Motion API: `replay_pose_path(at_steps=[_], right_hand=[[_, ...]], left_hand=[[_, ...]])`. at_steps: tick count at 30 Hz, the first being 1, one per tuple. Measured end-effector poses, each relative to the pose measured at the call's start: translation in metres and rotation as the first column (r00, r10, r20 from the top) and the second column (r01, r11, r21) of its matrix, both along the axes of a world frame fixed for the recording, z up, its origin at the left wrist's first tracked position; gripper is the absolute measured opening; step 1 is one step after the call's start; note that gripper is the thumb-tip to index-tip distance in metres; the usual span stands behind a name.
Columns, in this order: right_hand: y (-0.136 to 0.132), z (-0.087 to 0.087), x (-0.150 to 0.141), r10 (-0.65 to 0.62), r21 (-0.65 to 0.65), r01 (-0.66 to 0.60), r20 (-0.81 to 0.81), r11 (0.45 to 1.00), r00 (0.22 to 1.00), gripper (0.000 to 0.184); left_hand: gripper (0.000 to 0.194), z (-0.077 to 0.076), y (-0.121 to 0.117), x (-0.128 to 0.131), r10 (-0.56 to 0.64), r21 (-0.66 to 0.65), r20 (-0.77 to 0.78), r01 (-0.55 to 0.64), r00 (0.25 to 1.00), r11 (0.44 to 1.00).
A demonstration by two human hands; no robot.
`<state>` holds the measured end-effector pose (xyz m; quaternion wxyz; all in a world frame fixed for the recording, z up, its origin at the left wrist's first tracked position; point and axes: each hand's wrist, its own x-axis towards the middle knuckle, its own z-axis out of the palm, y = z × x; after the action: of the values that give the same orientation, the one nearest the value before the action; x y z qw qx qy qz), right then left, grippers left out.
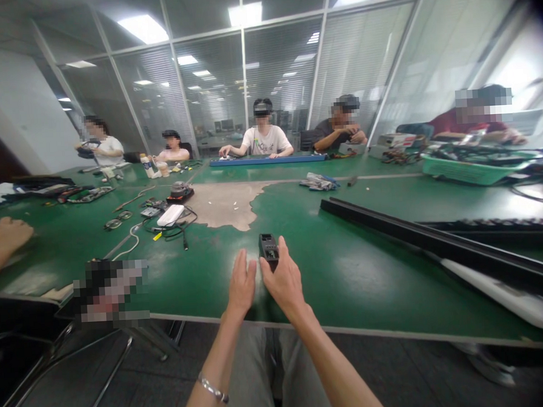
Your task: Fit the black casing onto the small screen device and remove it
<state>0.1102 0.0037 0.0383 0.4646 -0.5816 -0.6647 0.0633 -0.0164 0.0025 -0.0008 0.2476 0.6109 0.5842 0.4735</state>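
A small black rectangular device point(268, 247) with openings in its top is in front of me at the middle of the green table. My right hand point(285, 280) has its thumb at the near left of the device and its fingers along the right side, gripping it. To the left, my left hand point(241, 283) is open with straight fingers, palm turned inward, a small gap apart from the device. Whether the device rests on the table or is slightly raised, I cannot tell.
A long black rail point(419, 235) lies at the right. Left are a white power bank point(171, 215) with cables and glasses point(117, 220). Farther back are a grey cloth bundle point(318, 182) and a green basket point(476, 167). Several people sit around; another person's hand point(10, 234) is at the left edge.
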Motion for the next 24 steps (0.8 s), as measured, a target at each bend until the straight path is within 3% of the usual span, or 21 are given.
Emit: replay_pose_path(at_steps=[10,16,24], right_hand=[[0.007,-0.006,-0.003,-0.006,-0.027,0.007,0.066,1.000,0.998,0.073],[-0.004,-0.014,0.000,-0.019,-0.063,0.021,0.030,0.998,0.999,0.073],[-0.015,0.002,0.002,-0.103,-0.169,0.125,0.131,0.978,0.986,0.081]], left_hand=[[0.067,0.001,-0.001,0.000,-0.015,0.009,-0.007,0.015,1.000,1.000],[0.064,0.002,0.000,0.001,-0.073,-0.014,-0.196,0.071,0.978,0.997],[0.059,0.007,-0.001,0.002,-0.150,-0.098,-0.229,0.130,0.962,0.987]])
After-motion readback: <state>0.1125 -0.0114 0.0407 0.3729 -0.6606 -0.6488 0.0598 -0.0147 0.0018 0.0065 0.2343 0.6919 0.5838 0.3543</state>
